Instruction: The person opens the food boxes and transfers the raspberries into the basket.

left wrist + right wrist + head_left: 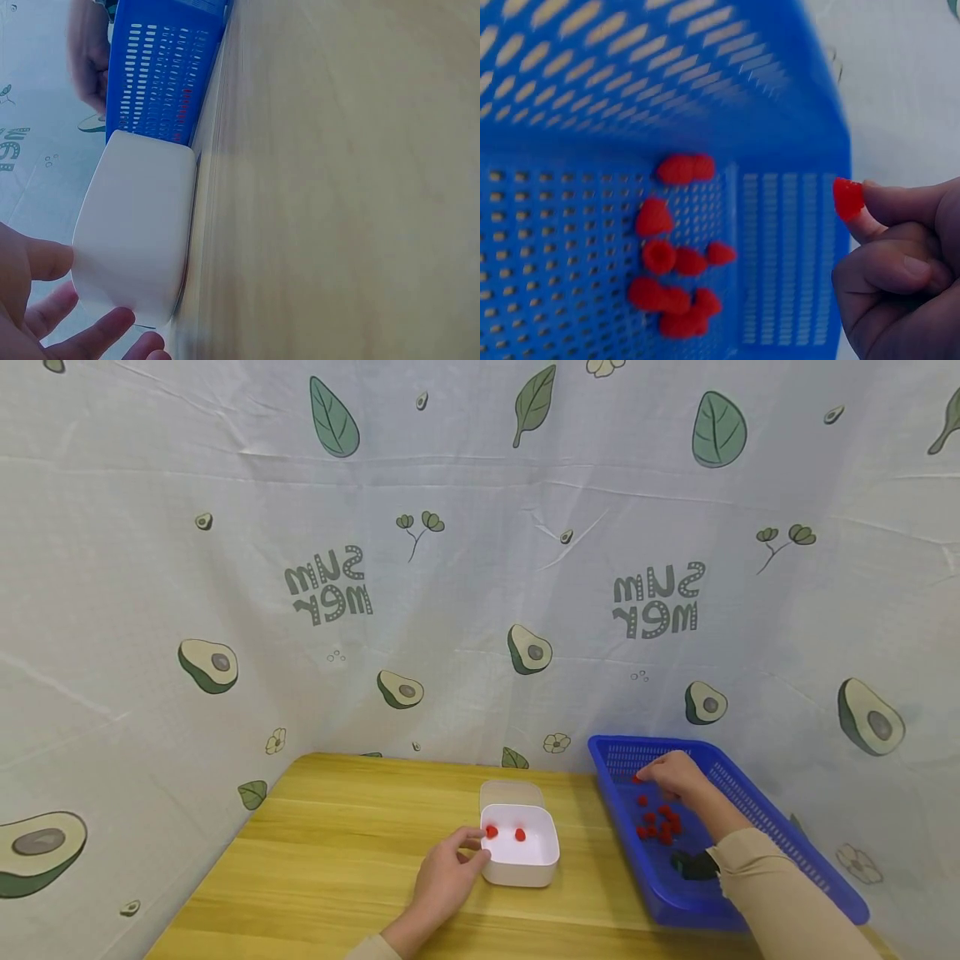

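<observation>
My right hand (672, 777) pinches a red raspberry (848, 199) between thumb and forefinger, over the far left part of a blue basket (750, 810). Several more raspberries (666, 831) lie loose on the basket floor; one close up shows a hollow end (659, 256). On the table stands an open white box (525, 875), its lid (512, 792) folded back behind it. Two raspberries (520, 835) sit inside. With fingers loosely extended, my left hand (447, 872) is at the box's left side, fingertips touching or very near its wall.
A dark green object (693, 865) lies in the near part of the basket, partly hidden by my right forearm. Behind the wooden table (337, 835) hangs a white curtain (465, 568) printed with avocados and leaves. The basket's raised rim stands right of the box.
</observation>
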`<action>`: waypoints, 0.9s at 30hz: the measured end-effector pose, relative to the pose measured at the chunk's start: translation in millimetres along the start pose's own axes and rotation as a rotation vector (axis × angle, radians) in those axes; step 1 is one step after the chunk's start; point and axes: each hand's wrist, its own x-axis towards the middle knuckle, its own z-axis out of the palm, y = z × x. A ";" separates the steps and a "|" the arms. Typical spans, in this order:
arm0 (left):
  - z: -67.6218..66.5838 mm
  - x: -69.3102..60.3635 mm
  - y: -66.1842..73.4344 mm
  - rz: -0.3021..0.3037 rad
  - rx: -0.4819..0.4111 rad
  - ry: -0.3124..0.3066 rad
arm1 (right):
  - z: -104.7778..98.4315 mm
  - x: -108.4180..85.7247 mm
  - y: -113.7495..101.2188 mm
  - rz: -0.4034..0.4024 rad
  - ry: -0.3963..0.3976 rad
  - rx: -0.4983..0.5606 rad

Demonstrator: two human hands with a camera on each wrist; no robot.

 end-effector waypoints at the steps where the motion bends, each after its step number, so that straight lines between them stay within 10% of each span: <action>1: 0.1 0.0 -0.4 -0.002 -0.003 -0.003 | -1.1 0.1 2.7 0.008 0.006 -0.001; 27: 0.3 0.9 -3.5 0.018 -0.008 0.012 | -4.4 5.7 22.3 0.061 -0.010 -0.040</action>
